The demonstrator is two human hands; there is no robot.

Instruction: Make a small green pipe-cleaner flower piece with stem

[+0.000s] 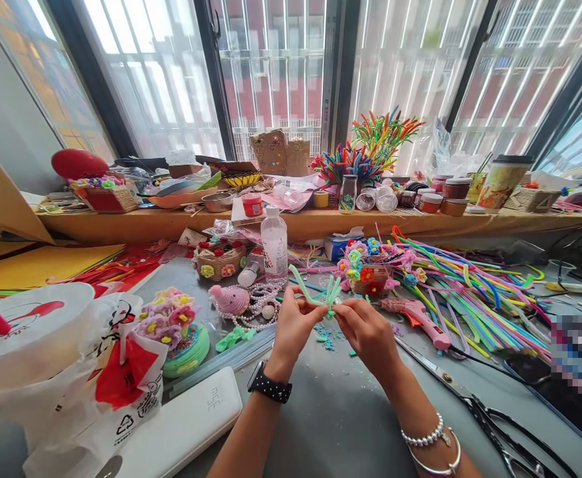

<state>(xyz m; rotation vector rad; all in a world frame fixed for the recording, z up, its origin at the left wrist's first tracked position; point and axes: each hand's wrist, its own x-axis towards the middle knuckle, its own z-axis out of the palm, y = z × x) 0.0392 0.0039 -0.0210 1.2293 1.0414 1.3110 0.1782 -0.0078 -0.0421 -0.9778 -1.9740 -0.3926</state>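
Both my hands meet over the grey table and pinch a bundle of mint-green pipe cleaners that fans upward. My left hand, with a black watch on its wrist, is closed on the bundle's left side. My right hand, with pearl and silver bracelets on the wrist, is closed on its right side. Small green trimmings lie on the table just below the hands.
A pink glue gun and black scissors lie to the right, beside a spread of coloured pipe cleaners. A clear bottle, flower baskets, a white power bank and a bagged drink cup stand to the left.
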